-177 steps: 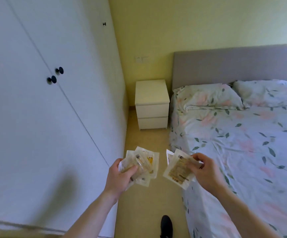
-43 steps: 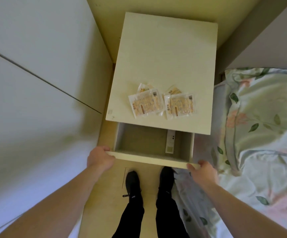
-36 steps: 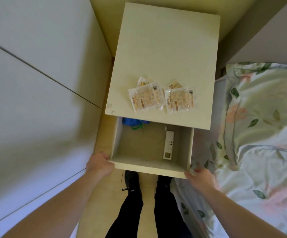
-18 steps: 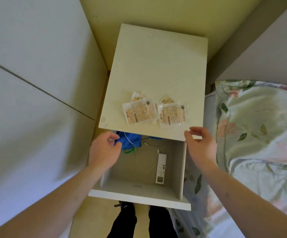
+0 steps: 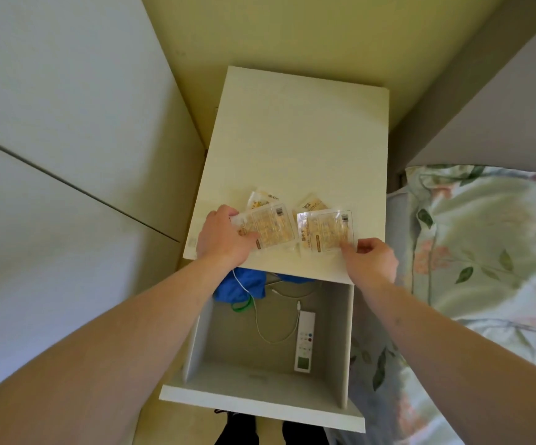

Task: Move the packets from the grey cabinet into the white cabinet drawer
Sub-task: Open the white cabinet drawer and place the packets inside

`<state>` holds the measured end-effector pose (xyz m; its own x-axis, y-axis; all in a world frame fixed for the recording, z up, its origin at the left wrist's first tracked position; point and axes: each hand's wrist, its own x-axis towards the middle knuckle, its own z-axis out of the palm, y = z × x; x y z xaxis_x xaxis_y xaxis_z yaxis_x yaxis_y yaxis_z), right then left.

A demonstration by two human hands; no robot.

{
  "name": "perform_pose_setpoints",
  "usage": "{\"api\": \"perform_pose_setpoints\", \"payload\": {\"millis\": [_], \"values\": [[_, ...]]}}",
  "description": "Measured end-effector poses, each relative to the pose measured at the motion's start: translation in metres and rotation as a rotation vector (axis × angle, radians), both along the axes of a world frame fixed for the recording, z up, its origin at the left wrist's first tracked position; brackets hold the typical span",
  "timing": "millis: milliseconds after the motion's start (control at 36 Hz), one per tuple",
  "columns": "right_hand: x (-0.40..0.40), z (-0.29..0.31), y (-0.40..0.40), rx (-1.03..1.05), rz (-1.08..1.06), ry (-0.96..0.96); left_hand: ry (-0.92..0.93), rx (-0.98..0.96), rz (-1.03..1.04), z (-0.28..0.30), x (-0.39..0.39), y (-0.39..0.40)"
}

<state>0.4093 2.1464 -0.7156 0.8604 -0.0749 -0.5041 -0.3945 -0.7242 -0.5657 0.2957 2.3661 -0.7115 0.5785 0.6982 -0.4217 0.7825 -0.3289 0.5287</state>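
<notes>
Both hands have left the drawer front and come up onto the cabinet top (image 5: 298, 139). The drawer (image 5: 260, 377) now stands pulled well out below the wrists, so the way in is clear and only the transfer is left.

The left hand (image 5: 225, 239) lies over the near-left edge of the left pile of packets (image 5: 268, 228), fingers curled round that edge and thumb pressed on top; it looks like a grip just forming. The right hand (image 5: 371, 260) pinches the near-right corner of the right pile of packets (image 5: 324, 231) between thumb and forefinger, the other fingers loosely bent.

Neither pile is lifted; both lie flat on the top, just beyond the fingertips, with more packets poking out behind.

Below the hands, the drawer holds a blue cloth (image 5: 241, 287), a white cable (image 5: 260, 326) and a remote (image 5: 304, 342), leaving bare floor on the left for the packets.
</notes>
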Motion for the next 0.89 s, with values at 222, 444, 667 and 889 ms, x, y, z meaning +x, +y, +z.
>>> {"api": "perform_pose_setpoints", "payload": {"millis": [222,444,667,889], "values": [[-0.006,0.007,-0.009,0.196,-0.031,-0.006,-0.205,0.021,0.128,0.009,-0.014,-0.009],[-0.036,0.049,-0.032,0.364,0.06,-0.021,-0.4,-0.126,0.222,0.052,-0.069,-0.04],[-0.083,0.034,-0.061,0.326,0.253,0.061,-0.283,-0.207,0.254,0.042,-0.148,-0.067],[-0.121,-0.03,-0.06,0.082,0.487,0.259,0.09,-0.358,0.197,-0.034,-0.174,-0.081]]}}
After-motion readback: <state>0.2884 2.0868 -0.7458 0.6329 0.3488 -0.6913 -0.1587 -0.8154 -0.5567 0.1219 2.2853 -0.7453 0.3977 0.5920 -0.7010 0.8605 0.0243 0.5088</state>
